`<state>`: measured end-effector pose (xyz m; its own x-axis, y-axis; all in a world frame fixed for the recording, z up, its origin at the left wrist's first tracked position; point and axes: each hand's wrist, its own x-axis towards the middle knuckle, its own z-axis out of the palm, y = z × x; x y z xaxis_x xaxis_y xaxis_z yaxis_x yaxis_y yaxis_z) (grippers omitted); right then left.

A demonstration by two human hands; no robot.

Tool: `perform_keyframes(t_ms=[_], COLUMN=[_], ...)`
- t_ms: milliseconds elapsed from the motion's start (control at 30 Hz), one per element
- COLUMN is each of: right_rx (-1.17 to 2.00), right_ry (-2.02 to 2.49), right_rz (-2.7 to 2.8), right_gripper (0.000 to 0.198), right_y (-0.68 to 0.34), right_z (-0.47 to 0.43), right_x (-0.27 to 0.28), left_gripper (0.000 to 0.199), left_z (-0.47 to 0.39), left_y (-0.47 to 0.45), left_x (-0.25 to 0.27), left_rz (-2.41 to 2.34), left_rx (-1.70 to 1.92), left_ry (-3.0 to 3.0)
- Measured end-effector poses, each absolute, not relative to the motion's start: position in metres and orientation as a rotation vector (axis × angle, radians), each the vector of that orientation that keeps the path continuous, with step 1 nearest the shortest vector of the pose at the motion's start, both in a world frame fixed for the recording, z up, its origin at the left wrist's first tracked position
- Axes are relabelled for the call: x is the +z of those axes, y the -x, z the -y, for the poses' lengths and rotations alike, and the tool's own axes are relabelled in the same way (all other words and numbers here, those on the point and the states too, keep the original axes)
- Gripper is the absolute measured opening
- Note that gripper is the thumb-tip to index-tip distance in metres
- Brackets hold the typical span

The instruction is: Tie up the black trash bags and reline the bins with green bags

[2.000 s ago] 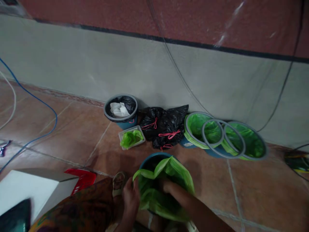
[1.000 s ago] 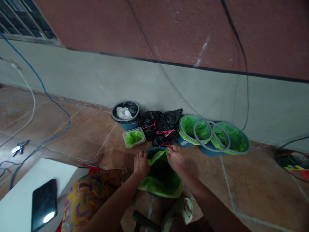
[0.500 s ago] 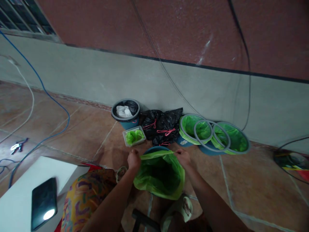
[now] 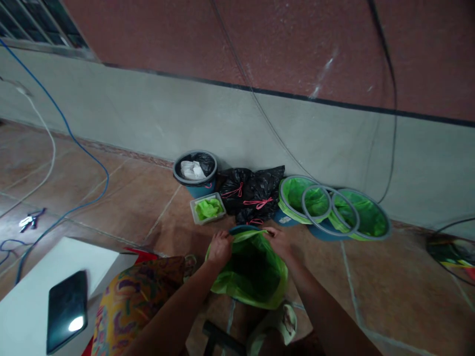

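A green trash bag (image 4: 249, 291) lines a blue bin (image 4: 243, 228) on the floor before me, its mouth spread wide and its edge folded over the near rim. At the bag's far left edge, my left hand (image 4: 220, 248) is closed on the plastic. My right hand (image 4: 277, 241) pinches the far right edge. Between the two hands the blue rim shows uncovered at the back. The inside of the bag is dark.
By the wall stand a black-lined bin (image 4: 195, 173), tied black bags (image 4: 256, 190) and green-lined bins (image 4: 365, 215) with loose grey rings (image 4: 305, 203) on top. A clear tray (image 4: 208, 208) holds green plastic. At left are a white table (image 4: 29, 296), a phone (image 4: 67, 311) and a blue cable (image 4: 79, 143).
My left hand has moved right along the bag's far edge, nearer my right hand. The strip of bag stretched between them has slackened and dropped, baring more of the bin's back rim.
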<state>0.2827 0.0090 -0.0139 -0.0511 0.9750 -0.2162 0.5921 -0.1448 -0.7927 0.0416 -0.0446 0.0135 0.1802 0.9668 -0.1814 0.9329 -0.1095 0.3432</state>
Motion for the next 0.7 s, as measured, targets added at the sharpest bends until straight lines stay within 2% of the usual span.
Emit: perform_keyframes(t_ms=[67, 167, 367, 533, 700], right_rx=[1.108, 1.177, 1.057, 0.987, 1.177], right_ry=[1.783, 1.783, 1.886, 2.054, 1.992], right_rz=[1.702, 1.644, 1.609, 1.603, 1.506], right_gripper=[0.030, 0.037, 0.025, 0.025, 0.030], right_y=[-0.285, -0.287, -0.289, -0.289, -0.289], right_z=[-0.009, -0.010, -0.022, -0.028, -0.028], right_x=[-0.012, -0.011, -0.013, -0.022, -0.036], left_gripper=[0.033, 0.034, 0.031, 0.030, 0.026], left_z=[0.036, 0.020, -0.001, -0.014, -0.024], left_y=[-0.042, -0.038, -0.033, -0.034, -0.031], left_x=[0.009, 0.005, 0.004, -0.008, -0.025], left_rz=[-1.828, -1.880, -1.939, -1.963, -1.935], left_rx=[0.094, 0.098, 0.138, 0.247, 0.310], left_ry=[-1.962, -1.776, -1.736, -1.636, -1.484])
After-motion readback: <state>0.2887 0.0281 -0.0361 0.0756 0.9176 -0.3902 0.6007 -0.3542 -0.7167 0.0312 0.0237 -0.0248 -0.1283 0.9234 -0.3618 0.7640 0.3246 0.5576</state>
